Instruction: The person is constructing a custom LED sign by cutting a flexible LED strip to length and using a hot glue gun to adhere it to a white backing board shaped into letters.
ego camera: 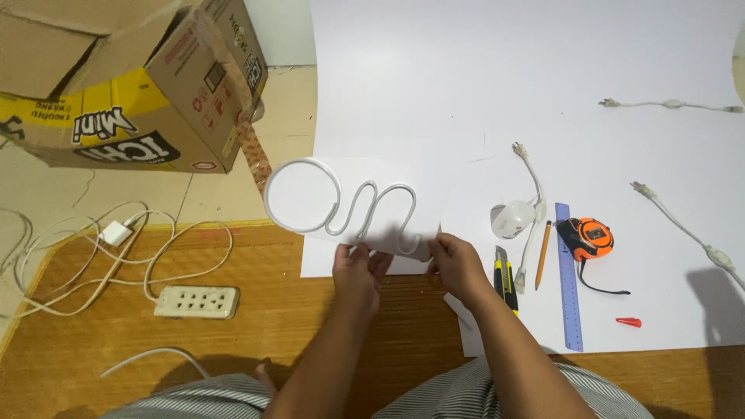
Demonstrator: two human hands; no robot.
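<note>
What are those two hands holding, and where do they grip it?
Both hands, left and right, hold a small white sheet by its near edge; a bent white tube rests on it.

A woven mat of warm brown covers the lower floor, its weave running in fine horizontal lines. Beyond its upper edge lies a pale tiled floor, cream with thin joints. A large white sheet spreads over the upper right, reaching down onto the mat. At the upper left stands an open cardboard box, brown with a yellow band, its flaps raised. On the mat at left rests a cream power strip, with white cables looping loosely around it. Light is even and soft, casting faint shadows toward the lower right.
</note>
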